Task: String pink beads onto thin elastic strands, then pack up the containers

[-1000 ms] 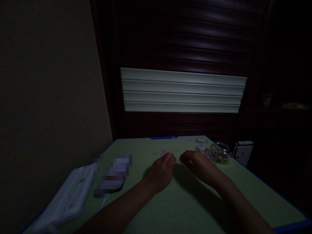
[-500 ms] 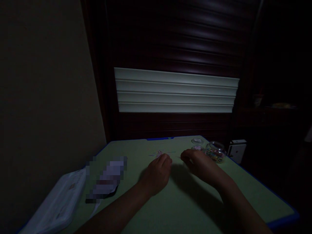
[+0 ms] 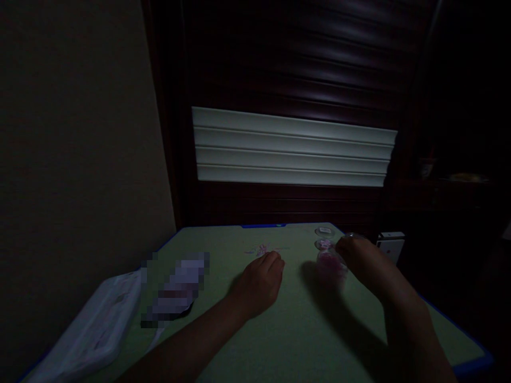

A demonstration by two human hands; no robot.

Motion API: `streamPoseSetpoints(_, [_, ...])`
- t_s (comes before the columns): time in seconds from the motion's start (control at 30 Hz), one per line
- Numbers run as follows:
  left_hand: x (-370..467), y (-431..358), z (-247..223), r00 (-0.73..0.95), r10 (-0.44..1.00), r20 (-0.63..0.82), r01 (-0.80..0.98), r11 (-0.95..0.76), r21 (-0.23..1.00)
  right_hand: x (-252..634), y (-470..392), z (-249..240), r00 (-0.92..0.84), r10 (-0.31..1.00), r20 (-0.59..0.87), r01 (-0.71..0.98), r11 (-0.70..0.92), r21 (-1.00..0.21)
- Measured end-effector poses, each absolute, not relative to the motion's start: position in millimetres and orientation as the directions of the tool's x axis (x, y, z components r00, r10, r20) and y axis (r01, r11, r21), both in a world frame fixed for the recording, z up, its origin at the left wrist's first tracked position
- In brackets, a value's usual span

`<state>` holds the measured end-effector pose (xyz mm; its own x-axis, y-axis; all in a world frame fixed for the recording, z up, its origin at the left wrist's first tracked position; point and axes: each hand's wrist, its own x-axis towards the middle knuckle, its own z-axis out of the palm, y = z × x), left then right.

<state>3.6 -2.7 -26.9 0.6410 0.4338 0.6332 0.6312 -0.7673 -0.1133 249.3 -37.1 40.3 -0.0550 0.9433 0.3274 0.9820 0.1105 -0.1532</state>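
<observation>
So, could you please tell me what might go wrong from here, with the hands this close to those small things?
The right hand is very near the clear container with pink contents, so it might knock it and spill some. The left hand is close to the loose pinkish pieces, so a careless sweep could scatter them. The light is dim, so a tiny piece might be overlooked.

Case (image 3: pixel 90 324) on the left of your table (image 3: pixel 255 346); slatted door (image 3: pixel 291 146) behind it; white box (image 3: pixel 392 250) past its right edge.
</observation>
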Motion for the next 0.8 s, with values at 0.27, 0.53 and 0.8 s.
streamPoseSetpoints(0.27, [2, -4, -26, 0.643, 0.453, 0.618, 0.631, -0.771, -0.092, 256, -41, 35, 0.000, 0.966, 0.257, 0.979, 0.052, -0.195])
streamPoseSetpoints(0.53, [3, -3, -26, 0.647, 0.461, 0.607, 0.636, -0.766, -0.096, 258, -40, 35, 0.004, 0.974, 0.228, 0.975, 0.047, -0.219])
streamPoseSetpoints(0.8, [3, -3, -26, 0.646, 0.491, 0.585, 0.648, -0.757, -0.080, 261, -37, 33, -0.006, 0.962, 0.274, 0.977, 0.064, -0.203])
